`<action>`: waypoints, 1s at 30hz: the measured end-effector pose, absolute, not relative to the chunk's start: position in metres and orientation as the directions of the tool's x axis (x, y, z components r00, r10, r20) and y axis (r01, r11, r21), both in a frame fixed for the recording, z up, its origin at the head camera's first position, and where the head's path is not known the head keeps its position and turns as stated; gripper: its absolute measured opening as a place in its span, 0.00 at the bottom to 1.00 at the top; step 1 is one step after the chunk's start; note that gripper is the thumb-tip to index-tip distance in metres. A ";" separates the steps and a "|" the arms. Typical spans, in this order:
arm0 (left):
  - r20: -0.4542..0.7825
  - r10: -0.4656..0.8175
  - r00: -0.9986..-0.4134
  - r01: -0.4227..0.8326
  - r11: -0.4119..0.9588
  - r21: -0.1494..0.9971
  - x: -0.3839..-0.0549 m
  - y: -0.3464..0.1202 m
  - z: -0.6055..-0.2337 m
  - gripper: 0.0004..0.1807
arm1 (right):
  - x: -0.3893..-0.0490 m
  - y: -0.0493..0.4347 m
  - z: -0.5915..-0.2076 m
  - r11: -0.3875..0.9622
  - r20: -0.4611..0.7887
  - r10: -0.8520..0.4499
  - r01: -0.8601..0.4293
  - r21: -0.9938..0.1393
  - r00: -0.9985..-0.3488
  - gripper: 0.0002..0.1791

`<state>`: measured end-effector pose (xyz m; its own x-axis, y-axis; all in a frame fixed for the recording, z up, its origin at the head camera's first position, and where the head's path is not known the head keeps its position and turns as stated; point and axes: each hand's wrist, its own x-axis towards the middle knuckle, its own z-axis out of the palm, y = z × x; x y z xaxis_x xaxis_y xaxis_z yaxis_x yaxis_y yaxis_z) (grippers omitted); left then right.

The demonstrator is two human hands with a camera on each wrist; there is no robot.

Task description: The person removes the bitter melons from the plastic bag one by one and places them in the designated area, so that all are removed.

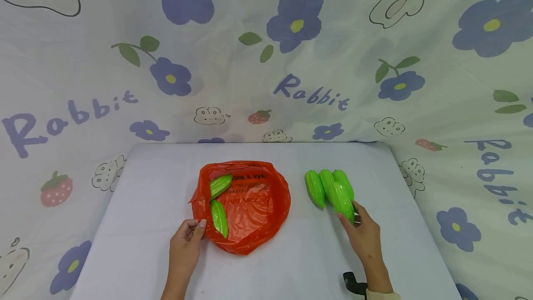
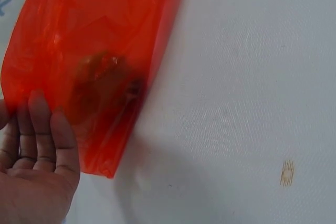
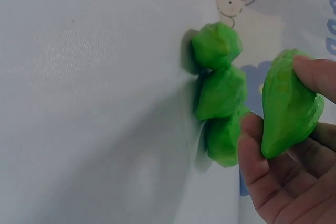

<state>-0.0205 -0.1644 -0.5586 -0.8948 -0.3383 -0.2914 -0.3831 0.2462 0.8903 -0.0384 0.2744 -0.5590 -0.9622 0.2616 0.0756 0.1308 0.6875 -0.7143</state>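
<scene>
A red plastic bag (image 1: 250,244) lies with its mouth spread wide on the table, and two green bitter melons (image 1: 220,219) show inside it. My left hand (image 1: 186,240) pinches the bag's rim at its left front side; in the left wrist view, the fingers (image 2: 44,140) lie against the red plastic. To the right, my right hand (image 1: 365,235) holds a ridged, tapered green bitter melon (image 3: 289,108) between thumb and fingers, raised off the table. Behind the held one, three more bitter melons (image 1: 314,189) lie side by side, partly covered by it in the head view.
The white table (image 1: 137,226) meets a cloth wall (image 1: 233,87) printed with flowers and rabbits at its back and sides. A black strap-like piece (image 1: 354,284) sits by my right wrist. In the left wrist view, a small brown mark (image 2: 287,173) shows on the tabletop.
</scene>
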 end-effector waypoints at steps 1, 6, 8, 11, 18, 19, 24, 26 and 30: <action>-0.291 -0.338 -0.895 -0.382 0.245 0.891 -0.020 -0.164 -0.559 0.21 | -0.038 0.275 -0.559 0.688 0.073 0.262 0.133 -0.714 -0.962 0.34; -0.289 -0.338 -0.896 -0.380 0.245 0.892 -0.020 -0.164 -0.558 0.21 | -0.039 0.280 -0.559 0.699 0.084 0.259 0.127 -0.704 -0.962 0.33; -0.288 -0.338 -0.896 -0.381 0.251 0.890 -0.020 -0.164 -0.557 0.21 | -0.039 0.282 -0.559 0.703 0.088 0.259 0.125 -0.700 -0.962 0.33; -0.290 -0.340 -0.895 -0.384 0.254 0.888 -0.020 -0.164 -0.557 0.21 | -0.040 0.284 -0.559 0.703 0.089 0.262 0.127 -0.700 -0.961 0.32; -0.295 -0.348 -0.890 -0.397 0.273 0.876 -0.019 -0.164 -0.556 0.22 | -0.040 0.289 -0.559 0.695 0.071 0.272 0.145 -0.704 -0.960 0.32; -0.296 -0.348 -0.889 -0.398 0.273 0.876 -0.019 -0.164 -0.556 0.22 | -0.040 0.290 -0.559 0.696 0.072 0.273 0.145 -0.703 -0.959 0.32; -0.298 -0.351 -0.888 -0.403 0.278 0.872 -0.019 -0.165 -0.556 0.22 | -0.041 0.293 -0.560 0.700 0.082 0.274 0.140 -0.700 -0.958 0.32; -0.301 -0.349 -0.887 -0.405 0.277 0.871 -0.019 -0.165 -0.556 0.22 | -0.042 0.295 -0.560 0.699 0.091 0.274 0.133 -0.702 -0.958 0.32; -0.309 -0.348 -0.885 -0.410 0.271 0.871 -0.019 -0.166 -0.556 0.21 | -0.045 0.297 -0.560 0.699 0.104 0.278 0.127 -0.704 -0.955 0.32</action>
